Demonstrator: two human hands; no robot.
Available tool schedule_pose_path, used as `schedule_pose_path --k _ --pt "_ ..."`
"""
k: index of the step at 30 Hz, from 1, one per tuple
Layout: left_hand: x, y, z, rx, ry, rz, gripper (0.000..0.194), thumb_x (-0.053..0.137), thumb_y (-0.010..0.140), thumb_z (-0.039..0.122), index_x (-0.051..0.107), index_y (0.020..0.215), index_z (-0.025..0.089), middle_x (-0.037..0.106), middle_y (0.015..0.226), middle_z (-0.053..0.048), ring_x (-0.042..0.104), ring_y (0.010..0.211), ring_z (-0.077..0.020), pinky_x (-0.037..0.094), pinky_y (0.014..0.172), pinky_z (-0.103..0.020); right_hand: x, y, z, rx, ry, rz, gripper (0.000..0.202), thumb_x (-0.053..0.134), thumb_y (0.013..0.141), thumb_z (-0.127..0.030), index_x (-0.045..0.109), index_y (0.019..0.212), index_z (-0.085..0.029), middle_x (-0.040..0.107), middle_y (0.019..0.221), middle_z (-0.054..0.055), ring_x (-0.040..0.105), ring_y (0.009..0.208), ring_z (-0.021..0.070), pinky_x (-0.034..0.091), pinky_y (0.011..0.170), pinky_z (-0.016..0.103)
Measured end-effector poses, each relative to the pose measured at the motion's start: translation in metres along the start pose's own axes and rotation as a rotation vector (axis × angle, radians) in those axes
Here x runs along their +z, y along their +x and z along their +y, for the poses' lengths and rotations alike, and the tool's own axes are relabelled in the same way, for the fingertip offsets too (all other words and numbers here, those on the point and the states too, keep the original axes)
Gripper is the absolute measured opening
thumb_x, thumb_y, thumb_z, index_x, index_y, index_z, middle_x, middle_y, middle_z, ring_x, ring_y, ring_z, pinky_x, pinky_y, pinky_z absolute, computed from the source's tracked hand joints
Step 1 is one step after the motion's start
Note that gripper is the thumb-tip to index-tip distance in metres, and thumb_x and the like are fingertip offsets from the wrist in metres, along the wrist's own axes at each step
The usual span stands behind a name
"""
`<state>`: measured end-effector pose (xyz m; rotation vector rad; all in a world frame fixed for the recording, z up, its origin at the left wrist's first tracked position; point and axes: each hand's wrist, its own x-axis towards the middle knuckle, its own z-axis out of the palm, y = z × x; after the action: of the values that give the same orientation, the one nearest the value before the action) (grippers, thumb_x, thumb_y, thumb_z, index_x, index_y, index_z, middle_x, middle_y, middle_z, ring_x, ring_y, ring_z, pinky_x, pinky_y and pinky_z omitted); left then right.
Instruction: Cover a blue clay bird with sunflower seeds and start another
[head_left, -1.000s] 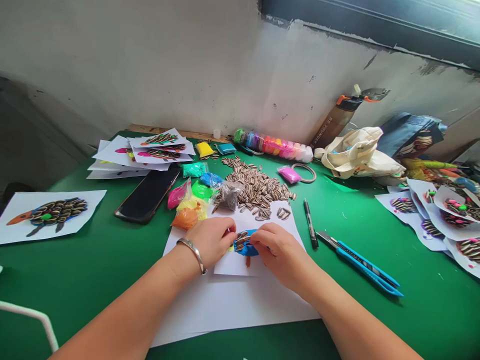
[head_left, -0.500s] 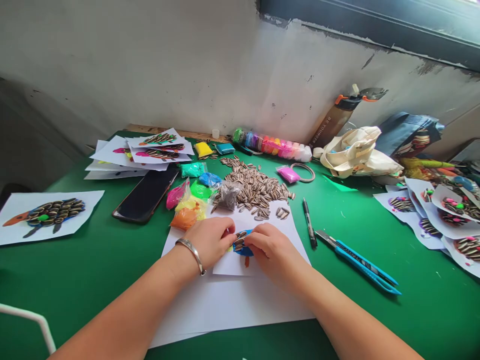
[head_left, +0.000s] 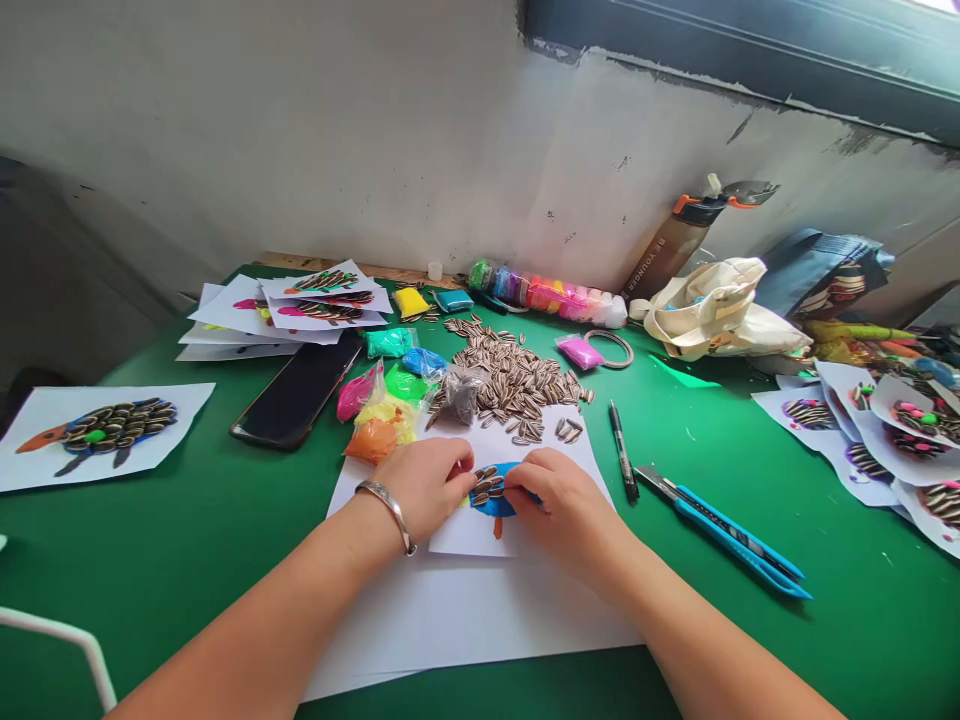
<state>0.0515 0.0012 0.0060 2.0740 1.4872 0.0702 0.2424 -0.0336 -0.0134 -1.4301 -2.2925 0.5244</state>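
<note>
A blue clay shape [head_left: 506, 495] with an orange strip of clay [head_left: 498, 528] below it lies on a small white sheet [head_left: 465, 540]. Striped sunflower seeds [head_left: 489, 482] are set in its left part. My left hand [head_left: 424, 490], a bracelet on its wrist, rests at the shape's left end, fingers curled in; what they pinch, if anything, is hidden. Over the shape's right part, my right hand [head_left: 559, 495] has thumb and fingertips pressed together at the clay; anything between them is too small to make out.
Behind the hands lie a heap of sunflower seeds [head_left: 517, 380] and bagged clay [head_left: 375, 435]. On the right are a pen [head_left: 623, 452] and a utility knife [head_left: 727, 530], its blade tip showing. A phone [head_left: 300, 390] and a finished seed picture [head_left: 112, 435] lie left.
My right hand has shifted slightly right, uncovering more blue clay and the seeds on it. My left hand stays at the left end. The whole view has moved a little.
</note>
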Motion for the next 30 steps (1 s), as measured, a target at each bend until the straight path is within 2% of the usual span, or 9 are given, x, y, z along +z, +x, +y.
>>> schedule_pose_path --k 6,24,27,30 --pt "0.000 0.000 0.000 -0.012 0.004 -0.008 0.012 0.050 0.079 0.032 0.059 0.078 0.024 0.062 0.074 0.001 0.053 0.067 -0.0164 0.029 0.055 -0.026 0.003 0.001 -0.001 0.037 0.004 -0.020 0.019 0.056 0.083 -0.008 0.067 0.070 -0.017 0.057 0.072 0.002 0.052 0.069 0.0136 0.035 0.060 0.023" --pt "0.000 -0.002 0.001 -0.010 0.013 0.005 0.013 0.050 0.079 0.033 0.059 0.078 0.024 0.063 0.075 0.000 0.053 0.065 -0.0165 0.030 0.054 -0.027 0.003 0.000 0.002 0.004 0.063 -0.031 0.023 0.053 0.084 -0.008 0.066 0.068 -0.018 0.056 0.074 0.002 0.052 0.072 0.0137 0.037 0.063 0.024" --pt "0.000 -0.002 0.001 -0.004 0.017 0.006 0.013 0.050 0.079 0.032 0.058 0.077 0.023 0.063 0.075 0.000 0.054 0.066 -0.0167 0.031 0.054 -0.027 -0.004 0.000 0.000 0.035 0.075 0.054 0.020 0.051 0.086 -0.012 0.064 0.073 -0.018 0.055 0.073 0.002 0.051 0.071 0.0148 0.039 0.063 0.025" --pt "0.000 -0.002 -0.001 0.016 0.014 0.006 0.015 0.046 0.082 0.030 0.059 0.078 0.023 0.064 0.077 -0.001 0.055 0.069 -0.0173 0.033 0.057 -0.027 -0.012 -0.001 -0.001 0.039 0.110 0.168 0.018 0.046 0.089 -0.015 0.064 0.087 -0.018 0.059 0.079 0.004 0.053 0.076 0.0165 0.041 0.067 0.028"
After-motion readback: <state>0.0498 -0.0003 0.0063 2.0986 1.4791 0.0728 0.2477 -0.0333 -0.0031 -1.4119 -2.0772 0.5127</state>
